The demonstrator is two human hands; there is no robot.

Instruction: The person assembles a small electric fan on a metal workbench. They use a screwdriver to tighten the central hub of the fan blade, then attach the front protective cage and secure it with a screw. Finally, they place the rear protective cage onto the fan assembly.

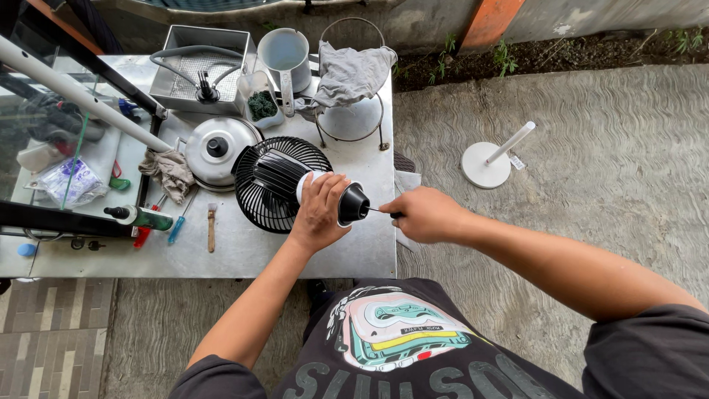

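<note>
The small black fan (284, 185) lay on its side near the front right corner of the metal table (244, 255), its ribbed wire grille facing the pot lid (216, 150). The left hand (321, 210) wrapped over the fan's smooth motor housing from above, fingers curled tight. The right hand (425, 214), closed in a fist around a screwdriver (380, 211), held its thin shaft level against the housing's rear end, forearm stretched out beyond the table's right edge.

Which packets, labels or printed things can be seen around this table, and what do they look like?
Plastic bag: left side, beside the table, clear and crumpled, with purple print.
Label: on the ground by the white round stand, small, white, with some red.
Bottle: table's left edge, lying down, green with a black cap.
No screens or signs.
</note>
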